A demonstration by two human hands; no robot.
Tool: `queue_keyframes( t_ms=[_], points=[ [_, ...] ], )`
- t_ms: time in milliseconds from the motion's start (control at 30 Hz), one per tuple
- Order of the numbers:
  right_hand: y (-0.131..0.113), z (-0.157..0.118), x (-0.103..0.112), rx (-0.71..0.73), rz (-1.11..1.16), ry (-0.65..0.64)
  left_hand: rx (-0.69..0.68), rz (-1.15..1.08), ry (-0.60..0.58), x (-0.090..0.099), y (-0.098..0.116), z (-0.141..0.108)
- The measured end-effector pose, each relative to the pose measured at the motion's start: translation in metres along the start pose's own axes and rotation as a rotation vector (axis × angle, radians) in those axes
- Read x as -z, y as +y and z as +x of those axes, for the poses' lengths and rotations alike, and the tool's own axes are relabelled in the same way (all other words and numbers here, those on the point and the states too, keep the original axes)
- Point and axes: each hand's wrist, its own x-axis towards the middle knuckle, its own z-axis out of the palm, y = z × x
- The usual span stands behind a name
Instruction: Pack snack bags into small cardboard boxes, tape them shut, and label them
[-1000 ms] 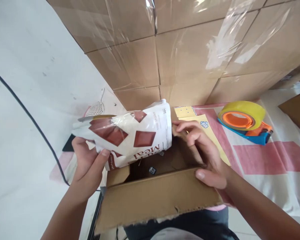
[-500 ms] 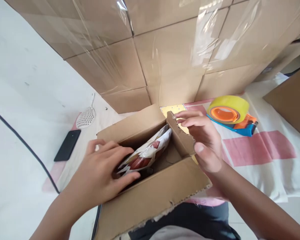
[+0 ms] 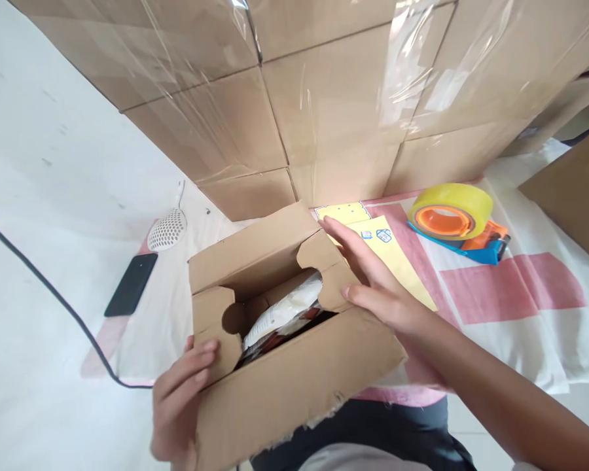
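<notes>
A small cardboard box (image 3: 294, 386) is tilted in front of me, its two long flaps spread outward. Its short notched end flaps are folded inward over the opening. Inside lies a plastic packet (image 3: 285, 311), white with dark red parts, partly covered by the flaps. My left hand (image 3: 179, 396) grips the left end, fingertips pressing on that end flap. At the opposite end, my right hand (image 3: 368, 278) holds the box with its thumb on the right flap and its fingers along the outer edge.
Taped cardboard boxes (image 3: 324, 118) form a wall behind. To the right lies a tape dispenser (image 3: 481, 245) with a yellow tape roll (image 3: 451, 206). Yellow paper (image 3: 397, 252) is on the cloth. On the left are a black phone (image 3: 131, 284), a white strainer (image 3: 167, 229) and a cable (image 3: 63, 297).
My left hand has come out of the box to its left end. Both short end flaps are now folded inward. My right hand has closed in on the right end.
</notes>
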Motion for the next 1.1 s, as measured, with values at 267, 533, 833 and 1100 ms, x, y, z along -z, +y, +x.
queue_keyframes(
  t_ms=[267, 533, 833, 1100],
  points=[
    [0.015, 0.0, -0.009, -0.004, 0.244, 0.069, -0.042, -0.226, 0.267, -0.005, 0.034, 0.053],
    [0.031, 0.009, 0.009, 0.363, -0.092, 0.103, -0.038, 0.193, 0.039, -0.018, 0.067, 0.098],
    [-0.006, 0.007, 0.047, 0.386, -0.681, 0.329, -0.346, 0.592, -0.192, -0.025, 0.082, 0.088],
    [-0.006, -0.01, 0.198, -0.467, -0.632, 0.616, -0.152, 0.592, -0.316, -0.036, 0.056, 0.142]
  ],
)
